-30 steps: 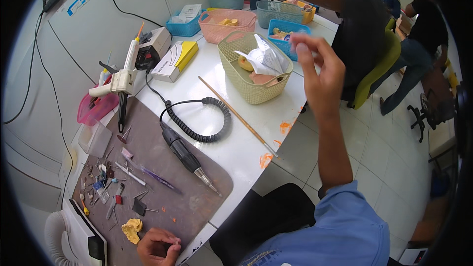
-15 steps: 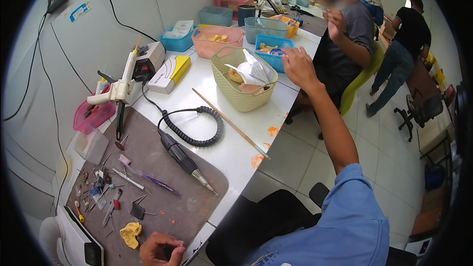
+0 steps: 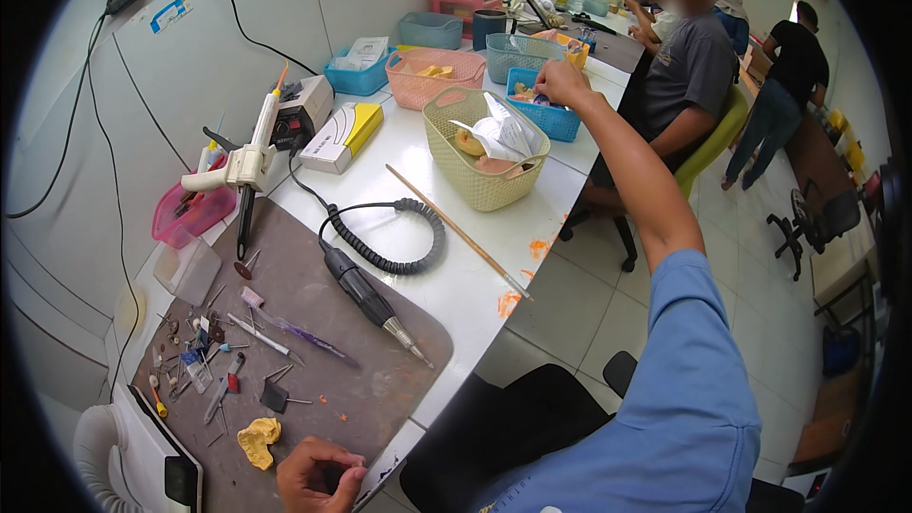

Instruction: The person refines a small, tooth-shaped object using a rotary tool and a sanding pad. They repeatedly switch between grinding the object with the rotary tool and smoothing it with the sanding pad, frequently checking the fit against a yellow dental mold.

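Note:
My right arm is stretched far out over the bench. My right hand (image 3: 565,85) is at the rim of a small blue basket (image 3: 551,122), its fingers bent together and pointing down at the contents; whatever they grip is hidden. My left hand (image 3: 321,477) rests at the mat's near edge with fingers curled toward the thumb, and I cannot make out anything in it. Beside it on the brown mat (image 3: 380,389) lies a yellow dental cast (image 3: 258,442). A black handpiece (image 3: 366,290) with a coiled cord lies farther up the mat.
A green basket (image 3: 484,180) with packets and casts stands before the blue one. A thin wooden stick (image 3: 456,228) lies across the white bench. A dispensing gun (image 3: 247,166), several loose burs (image 3: 185,370) and a yellow-white box (image 3: 342,138) are at left. A co-worker (image 3: 689,76) sits at the far right.
My right hand has come down to the blue basket, its spread fingers now drawn together. My left hand stays beside the cast. The seated co-worker's raised hand has lowered, and the view has shifted slightly.

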Demonstrator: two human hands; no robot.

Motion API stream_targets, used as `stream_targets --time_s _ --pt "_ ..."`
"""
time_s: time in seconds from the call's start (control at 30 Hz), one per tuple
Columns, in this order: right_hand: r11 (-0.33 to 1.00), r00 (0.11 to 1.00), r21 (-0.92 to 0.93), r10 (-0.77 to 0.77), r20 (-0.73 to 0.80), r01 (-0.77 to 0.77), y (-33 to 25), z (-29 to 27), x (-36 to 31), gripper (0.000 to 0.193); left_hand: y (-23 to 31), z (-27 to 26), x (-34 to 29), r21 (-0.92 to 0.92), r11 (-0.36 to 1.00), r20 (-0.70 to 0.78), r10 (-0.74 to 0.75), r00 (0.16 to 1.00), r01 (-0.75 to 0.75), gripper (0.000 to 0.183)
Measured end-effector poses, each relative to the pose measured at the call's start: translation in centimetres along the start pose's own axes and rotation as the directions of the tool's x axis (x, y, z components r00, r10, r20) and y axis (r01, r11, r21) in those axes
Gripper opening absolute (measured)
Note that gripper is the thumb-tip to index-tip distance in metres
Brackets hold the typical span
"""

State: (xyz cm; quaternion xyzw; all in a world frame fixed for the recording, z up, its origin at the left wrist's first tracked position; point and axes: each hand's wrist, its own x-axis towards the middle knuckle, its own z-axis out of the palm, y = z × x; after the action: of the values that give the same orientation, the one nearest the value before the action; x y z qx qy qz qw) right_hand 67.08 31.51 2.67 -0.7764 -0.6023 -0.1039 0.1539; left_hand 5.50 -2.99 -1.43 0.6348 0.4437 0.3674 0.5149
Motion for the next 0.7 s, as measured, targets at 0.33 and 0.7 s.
stream_targets --time_s 0.33,0.7 --pt "0.996 0.996 -0.022 -0.084 -0.023 0.083 1.1 -0.4 0.9 0.012 -0.1 0.1 0.3 0.007 0.999 0.006 0.035 0.999 -0.035 0.015" --pt "0.989 0.984 -0.071 -0.14 -0.11 0.133 1.6 -0.2 -1.0 0.018 0.5 -0.2 0.2 0.063 0.996 0.033 -0.071 0.997 0.069 0.015"
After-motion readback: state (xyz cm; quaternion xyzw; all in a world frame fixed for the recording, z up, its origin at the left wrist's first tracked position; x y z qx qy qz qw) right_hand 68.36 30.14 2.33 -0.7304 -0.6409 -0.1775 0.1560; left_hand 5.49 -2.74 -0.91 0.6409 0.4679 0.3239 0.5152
